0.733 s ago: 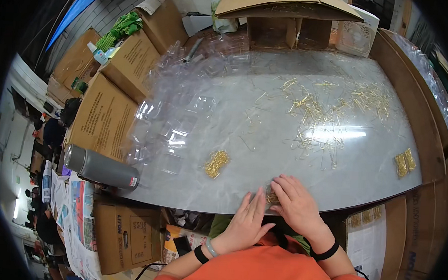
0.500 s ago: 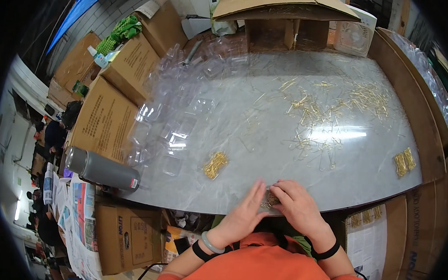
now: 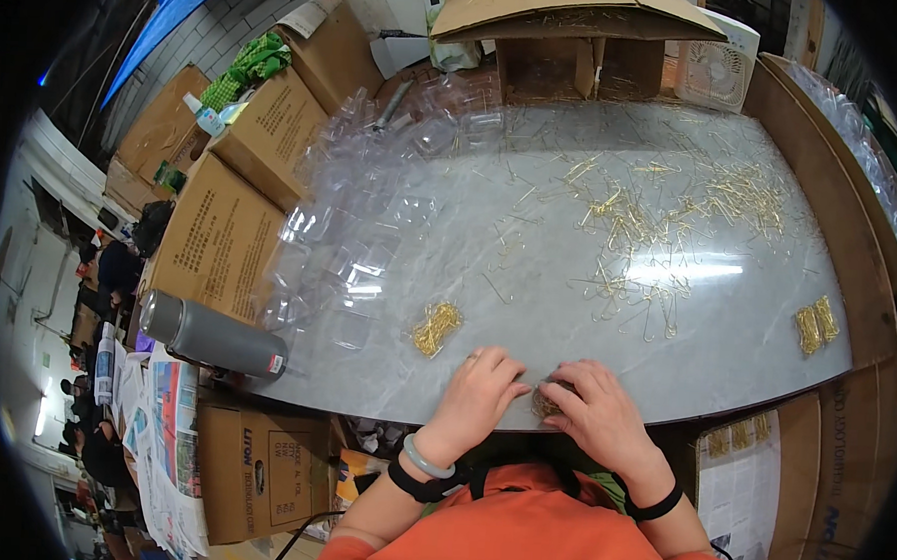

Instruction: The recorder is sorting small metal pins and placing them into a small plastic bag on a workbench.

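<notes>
My right hand (image 3: 603, 415) curls over a small clear case of gold wire hooks (image 3: 543, 402) at the table's near edge, and its fingers hide most of it. Just left of the case, my left hand (image 3: 475, 396) hovers with bent fingers and the thumb a little apart from them; nothing shows between. Ahead of that hand lies a compact pile of gold hooks (image 3: 436, 330). Loose gold hooks (image 3: 631, 223) are strewn over the middle and far right of the grey table (image 3: 491, 222).
Clear plastic cases (image 3: 355, 246) heap up along the table's left side. A grey thermos bottle (image 3: 216, 338) lies at the near left edge. Two packed cases of hooks (image 3: 817, 326) sit at the right. Cardboard boxes (image 3: 215, 235) and a white fan (image 3: 716, 71) border the table.
My left hand has drawn back to the left from the small case and its straight fingers have bent. My right hand stays over the case. The view has shifted slightly.
</notes>
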A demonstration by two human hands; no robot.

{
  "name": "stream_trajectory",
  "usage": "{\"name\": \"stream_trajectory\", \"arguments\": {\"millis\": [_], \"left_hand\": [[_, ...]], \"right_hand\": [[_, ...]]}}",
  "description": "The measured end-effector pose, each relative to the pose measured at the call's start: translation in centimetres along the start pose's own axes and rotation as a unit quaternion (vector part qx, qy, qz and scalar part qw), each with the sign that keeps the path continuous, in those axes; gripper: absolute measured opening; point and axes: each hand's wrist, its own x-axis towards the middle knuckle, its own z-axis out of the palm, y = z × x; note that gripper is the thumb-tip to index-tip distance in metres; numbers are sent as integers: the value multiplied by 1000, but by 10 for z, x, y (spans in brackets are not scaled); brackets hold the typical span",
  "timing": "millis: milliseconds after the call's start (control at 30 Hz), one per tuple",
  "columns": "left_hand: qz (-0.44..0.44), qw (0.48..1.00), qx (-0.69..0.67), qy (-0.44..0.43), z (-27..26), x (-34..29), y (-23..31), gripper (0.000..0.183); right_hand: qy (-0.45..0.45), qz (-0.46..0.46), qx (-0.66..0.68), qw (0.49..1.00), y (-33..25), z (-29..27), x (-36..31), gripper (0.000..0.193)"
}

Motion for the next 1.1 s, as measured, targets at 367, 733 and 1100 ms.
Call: {"name": "stream_trajectory", "arguments": {"millis": [367, 733, 1100], "left_hand": [[5, 994, -103, 32, 19, 5, 19, 19], [109, 988, -11, -109, 11, 7, 10, 61], [101, 994, 17, -29, 50, -10, 20, 53]], "right_hand": [[16, 20, 40, 999, 0, 0, 2, 75], [-17, 39, 0, 999, 9, -28, -4, 76], [138, 188, 56, 971, -20, 17, -19, 56]]}}
